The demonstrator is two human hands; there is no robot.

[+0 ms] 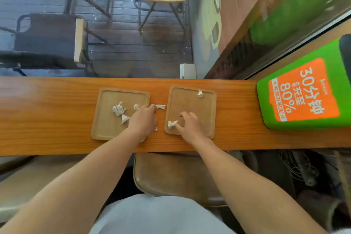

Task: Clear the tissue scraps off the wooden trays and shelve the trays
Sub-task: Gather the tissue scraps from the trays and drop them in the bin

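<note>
Two square wooden trays lie side by side on a long wooden counter. The left tray (pixel 106 127) carries several crumpled tissue scraps (pixel 118 109). The right tray (pixel 207 112) has one scrap (pixel 200 94) near its far edge and another (pixel 172 124) at its near left corner. My left hand (pixel 144 119) rests over the left tray's right edge, its fingertips touching a scrap (pixel 161 106) lying on the counter between the trays. My right hand (pixel 190 123) sits on the right tray, fingers spread, thumb against the near-left scrap. A small scrap (pixel 156 129) peeks out beside my left hand.
A green and orange box (pixel 303 89) stands at the counter's right end. A wooden stool seat (pixel 171 175) is under the counter's (pixel 47 112) near edge. Beyond the counter, through glass, are dark chairs (pixel 47 40) and a small white box (pixel 187 71).
</note>
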